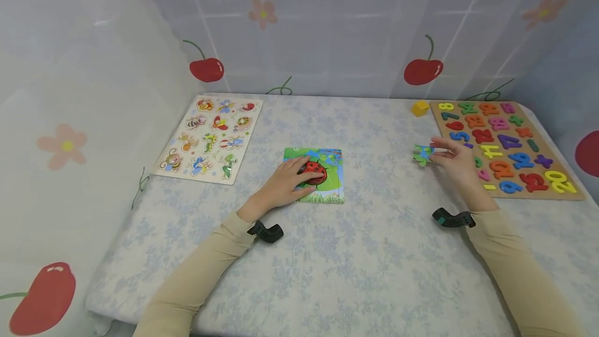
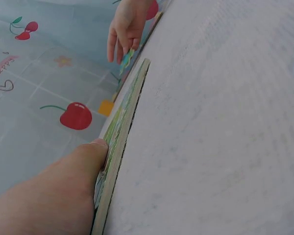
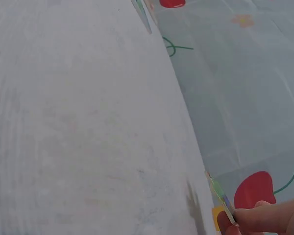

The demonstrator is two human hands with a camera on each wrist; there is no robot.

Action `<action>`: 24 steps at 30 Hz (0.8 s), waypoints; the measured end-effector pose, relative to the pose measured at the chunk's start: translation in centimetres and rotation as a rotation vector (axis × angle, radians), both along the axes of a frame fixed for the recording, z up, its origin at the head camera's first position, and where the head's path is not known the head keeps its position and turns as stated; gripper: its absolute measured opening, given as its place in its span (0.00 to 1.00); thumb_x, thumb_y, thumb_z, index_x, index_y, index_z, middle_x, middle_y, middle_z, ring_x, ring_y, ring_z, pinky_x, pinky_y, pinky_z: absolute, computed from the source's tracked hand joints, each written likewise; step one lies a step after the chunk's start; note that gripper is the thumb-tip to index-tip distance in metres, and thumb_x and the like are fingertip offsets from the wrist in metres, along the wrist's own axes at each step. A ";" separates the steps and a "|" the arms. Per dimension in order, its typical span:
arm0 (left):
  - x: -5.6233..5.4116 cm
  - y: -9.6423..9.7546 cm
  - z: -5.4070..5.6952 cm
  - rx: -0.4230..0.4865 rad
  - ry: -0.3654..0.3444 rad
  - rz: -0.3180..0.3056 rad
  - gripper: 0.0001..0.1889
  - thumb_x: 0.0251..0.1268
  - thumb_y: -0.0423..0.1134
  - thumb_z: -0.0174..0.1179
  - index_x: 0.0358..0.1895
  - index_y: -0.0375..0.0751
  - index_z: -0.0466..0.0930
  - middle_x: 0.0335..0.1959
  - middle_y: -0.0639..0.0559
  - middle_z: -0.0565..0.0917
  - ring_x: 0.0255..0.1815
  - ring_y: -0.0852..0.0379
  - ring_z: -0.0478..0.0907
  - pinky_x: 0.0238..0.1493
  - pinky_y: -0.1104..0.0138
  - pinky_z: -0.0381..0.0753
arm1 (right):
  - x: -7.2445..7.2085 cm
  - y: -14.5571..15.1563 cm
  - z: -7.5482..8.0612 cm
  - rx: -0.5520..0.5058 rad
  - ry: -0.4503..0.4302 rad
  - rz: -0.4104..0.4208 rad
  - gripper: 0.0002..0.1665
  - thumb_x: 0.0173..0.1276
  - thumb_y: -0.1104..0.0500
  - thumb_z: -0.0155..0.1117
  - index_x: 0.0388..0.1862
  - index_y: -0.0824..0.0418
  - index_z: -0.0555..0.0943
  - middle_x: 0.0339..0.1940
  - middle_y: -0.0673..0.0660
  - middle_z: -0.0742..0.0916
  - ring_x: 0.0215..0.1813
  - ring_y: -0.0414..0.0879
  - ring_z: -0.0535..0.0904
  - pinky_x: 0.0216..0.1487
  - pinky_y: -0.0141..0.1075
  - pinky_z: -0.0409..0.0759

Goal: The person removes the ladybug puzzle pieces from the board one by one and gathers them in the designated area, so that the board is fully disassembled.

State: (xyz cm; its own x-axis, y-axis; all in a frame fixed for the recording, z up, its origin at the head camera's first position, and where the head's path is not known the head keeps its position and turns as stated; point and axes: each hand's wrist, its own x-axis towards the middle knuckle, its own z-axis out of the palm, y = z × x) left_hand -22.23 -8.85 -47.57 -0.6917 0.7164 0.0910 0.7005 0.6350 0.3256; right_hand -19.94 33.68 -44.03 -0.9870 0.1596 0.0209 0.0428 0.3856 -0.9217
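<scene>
Glossy-faced ladybird puzzle (image 1: 332,178), wood-like edge (image 2: 120,147); matt cloth-like table cover (image 1: 365,254); shiny plastic-looking curtain (image 1: 327,25)

We view the bench (image 1: 365,254) from the head, forward and down — wrist views skim it closely, sharing the puzzle piece (image 1: 422,155).

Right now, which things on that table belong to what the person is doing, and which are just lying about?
In use:
ladybug jigsaw puzzle, under the left hand
blue-and-green jigsaw piece, pinched by the right hand

Seemingly just lying about:
insect picture board
number board
yellow block
</scene>
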 end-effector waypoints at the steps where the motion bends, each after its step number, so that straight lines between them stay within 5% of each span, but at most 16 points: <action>1: 0.0 0.0 0.0 0.002 0.000 0.000 0.23 0.71 0.57 0.48 0.67 0.63 0.69 0.76 0.43 0.54 0.77 0.43 0.51 0.74 0.45 0.52 | 0.1 0.2 0.0 -0.015 -0.008 0.001 0.27 0.68 0.68 0.57 0.67 0.66 0.69 0.42 0.31 0.77 0.40 0.22 0.77 0.39 0.14 0.76; 10: 0.2 0.0 0.2 0.005 -0.013 0.006 0.23 0.70 0.57 0.49 0.67 0.63 0.69 0.76 0.43 0.54 0.76 0.43 0.51 0.73 0.45 0.52 | 0.1 0.8 -0.6 0.127 -0.054 -0.031 0.28 0.69 0.67 0.56 0.68 0.69 0.66 0.39 0.28 0.74 0.39 0.20 0.73 0.38 0.12 0.73; 17: 0.1 -0.1 0.1 0.049 0.006 0.007 0.22 0.69 0.56 0.52 0.65 0.61 0.72 0.75 0.43 0.57 0.75 0.43 0.55 0.72 0.44 0.55 | 0.0 0.6 -0.7 0.227 -0.066 -0.092 0.26 0.70 0.65 0.55 0.66 0.66 0.70 0.48 0.46 0.79 0.41 0.22 0.69 0.38 0.11 0.70; 24: 0.0 0.0 0.0 0.107 -0.017 0.062 0.23 0.67 0.56 0.54 0.63 0.56 0.75 0.72 0.45 0.63 0.74 0.45 0.59 0.71 0.45 0.58 | 0.1 0.5 -0.5 0.192 -0.057 -0.086 0.24 0.71 0.60 0.56 0.63 0.69 0.71 0.38 0.29 0.75 0.40 0.20 0.69 0.39 0.11 0.70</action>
